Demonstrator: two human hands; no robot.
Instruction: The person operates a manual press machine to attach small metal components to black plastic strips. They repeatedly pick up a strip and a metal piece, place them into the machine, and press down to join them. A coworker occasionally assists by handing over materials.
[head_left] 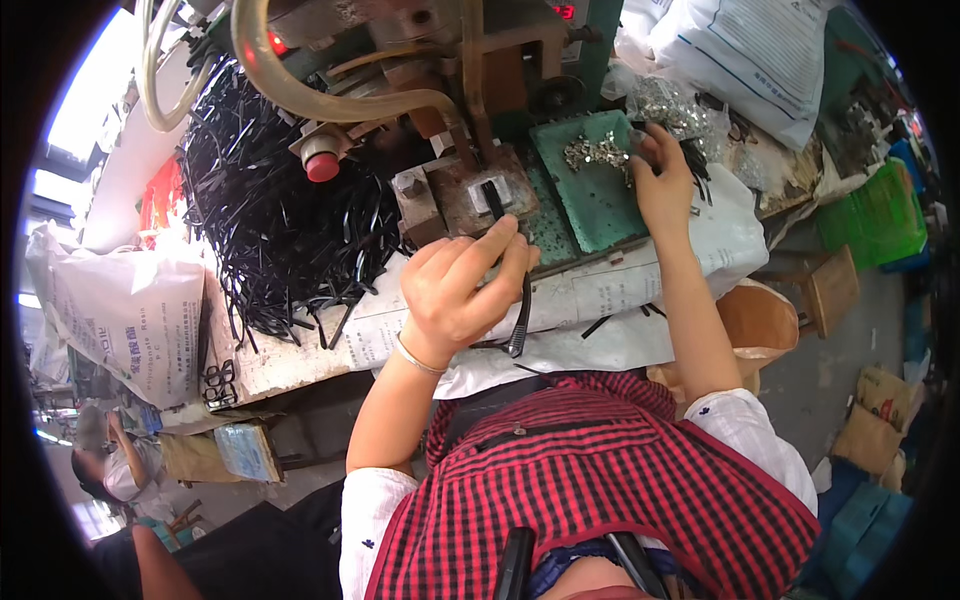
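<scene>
My left hand (462, 288) pinches a black plastic strap (523, 310). The strap's far end lies on the small metal plate (490, 194) of a bench press (440, 190), and its ridged end hangs below my fingers. My right hand (664, 185) is at the right rim of a green tray (603, 225), with its fingers curled beside a small heap of shiny metal pieces (597, 152). Whatever those fingers hold, if anything, is too small to make out.
A large pile of black straps (290, 220) covers the bench left of the press. A red push button (322, 166) and bent hoses (300, 98) stand close above my left hand. Clear bags of metal pieces (680, 110) and a white sack (745, 60) lie at the back right.
</scene>
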